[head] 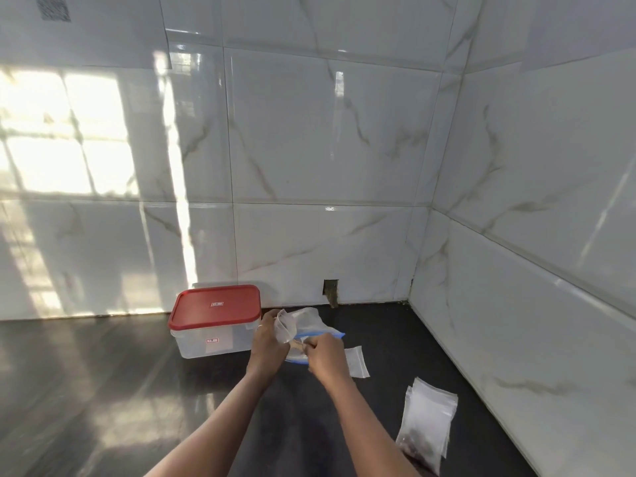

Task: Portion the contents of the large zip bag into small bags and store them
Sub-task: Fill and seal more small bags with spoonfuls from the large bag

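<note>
The large zip bag [309,320] with a blue zip strip lies on the dark counter near the back wall, partly hidden by both hands. My left hand [268,342] holds a small clear bag [285,327] upright over it. My right hand [327,354] is closed at the large bag's blue-edged mouth, pinching something small and pale; what it is I cannot tell. A small empty bag [356,361] lies flat just right of my right hand. A stack of small bags [428,421] lies at the right front, with dark contents at its near end.
A clear plastic container with a red lid [215,320] stands shut to the left of my hands, against the tiled back wall. The dark glossy counter [103,390] runs into a corner, with the tiled right wall [516,321] close to the bags.
</note>
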### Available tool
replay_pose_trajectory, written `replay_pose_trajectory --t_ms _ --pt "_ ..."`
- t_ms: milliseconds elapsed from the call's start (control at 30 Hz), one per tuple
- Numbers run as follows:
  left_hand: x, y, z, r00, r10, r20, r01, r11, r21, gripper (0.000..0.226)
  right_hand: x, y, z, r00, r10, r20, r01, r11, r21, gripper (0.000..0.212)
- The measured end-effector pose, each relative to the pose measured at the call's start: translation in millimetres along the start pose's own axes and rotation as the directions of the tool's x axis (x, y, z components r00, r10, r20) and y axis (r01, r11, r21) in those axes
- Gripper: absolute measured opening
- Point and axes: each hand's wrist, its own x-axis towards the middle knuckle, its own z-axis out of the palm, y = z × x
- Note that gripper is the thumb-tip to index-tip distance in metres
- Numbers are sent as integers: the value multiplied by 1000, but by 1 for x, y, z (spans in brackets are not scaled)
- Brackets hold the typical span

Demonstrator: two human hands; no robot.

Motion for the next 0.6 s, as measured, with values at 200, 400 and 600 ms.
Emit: replay_pose_trajectory --t_ms 200,400,600 --pt "-8 -11 -3 992 5 127 -5 1000 -3 67 -8 22 18 999 -23 33 28 988 -154 24" --pt "-1 -9 -7 992 47 121 -42 998 -39 73 -12 15 -27 998 -27 -64 16 987 -157 22" --pt "-3 26 4 989 139 54 -138 990 -22 74 -33 -8 -65 995 -89 -42 98 898 430 31"
